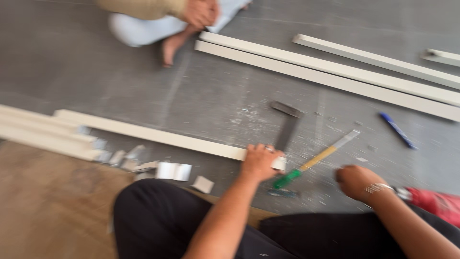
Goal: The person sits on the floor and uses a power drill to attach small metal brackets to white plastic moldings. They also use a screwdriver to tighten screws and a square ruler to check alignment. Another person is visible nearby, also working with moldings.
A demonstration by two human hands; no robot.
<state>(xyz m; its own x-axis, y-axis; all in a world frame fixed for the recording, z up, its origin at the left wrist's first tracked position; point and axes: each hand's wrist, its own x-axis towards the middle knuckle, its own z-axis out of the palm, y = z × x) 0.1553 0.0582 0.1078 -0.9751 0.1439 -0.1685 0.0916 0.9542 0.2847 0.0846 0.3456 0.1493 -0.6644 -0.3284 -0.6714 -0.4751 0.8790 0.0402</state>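
Blurred head view, looking down at a grey floor (62, 62).

Far left: stack of white strips (43, 132), roughly three, count unsure in the blur. Just right of the stack: scatter of small white offcuts (167, 170), about seven or eight, near the black-trousered knee.

One long white channel strip (153, 135) flat on the floor, running from the stack rightward and slightly toward the viewer. Plain white, narrow, straight, near end hidden under the left hand (259, 162). Left hand pressed down on that end, fingers curled over it, gripping the strip.

One dark flat try square (286, 125) just beyond the left hand, L-shaped. One hand saw (316, 158) with green handle, yellowish then pale blade, lying diagonally between the two hands, touching neither.

Right hand (357, 181) clenched into a loose fist, just above the floor; whether anything sits inside, cannot tell. Silver bracelet on that wrist. Red object (438, 202) at the right edge, partly cut off.

One blue pen (396, 129) further right. Four more white strips (335, 76) at top right, two side by side, two apart.

Top left: one other person's hand (200, 12) and bare foot (170, 48).
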